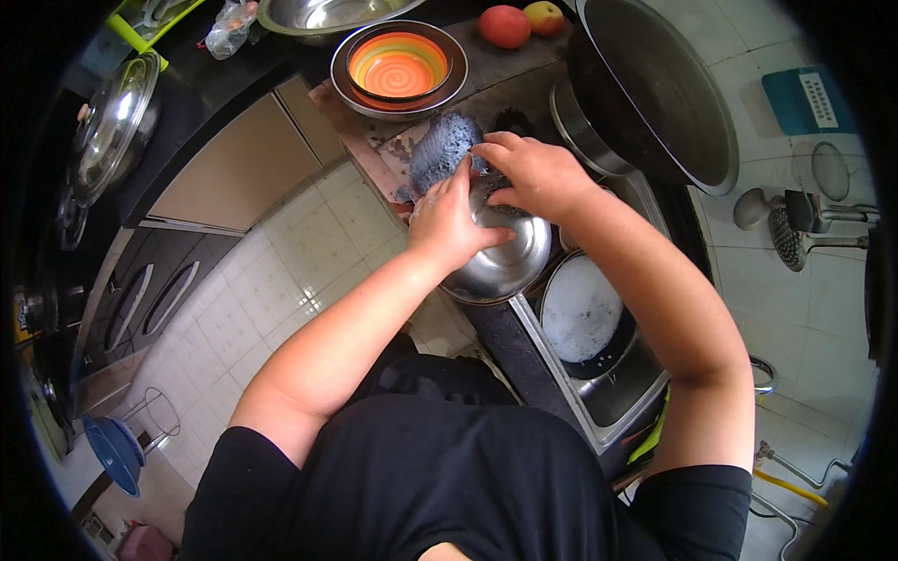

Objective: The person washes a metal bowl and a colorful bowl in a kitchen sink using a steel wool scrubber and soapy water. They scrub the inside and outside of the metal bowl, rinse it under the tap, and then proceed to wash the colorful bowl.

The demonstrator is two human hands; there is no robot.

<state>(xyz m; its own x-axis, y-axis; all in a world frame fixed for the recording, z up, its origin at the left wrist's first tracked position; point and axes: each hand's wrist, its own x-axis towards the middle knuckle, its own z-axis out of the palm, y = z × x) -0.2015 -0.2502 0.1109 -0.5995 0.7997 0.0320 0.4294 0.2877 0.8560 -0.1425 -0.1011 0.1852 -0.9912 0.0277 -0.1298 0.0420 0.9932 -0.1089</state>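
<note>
- Left hand [449, 224] grips a steel bowl's [510, 262] rim, fingers clamped.
- Right hand [533, 173] presses a fish [444, 150], fingers together.
- The fish looks slippery and soft; hold it mid-body.

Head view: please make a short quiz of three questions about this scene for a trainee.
1. True or false: the left hand rests on the steel bowl.
2. Which lies on the board above the hands? A) grey fish B) loaf C) cabbage
3. Fill in: the orange spiral bowl sits inside a ____ bowl.

Key: 1 true; 2 A; 3 larger. The right hand is above the steel bowl, touching the fish.
</note>
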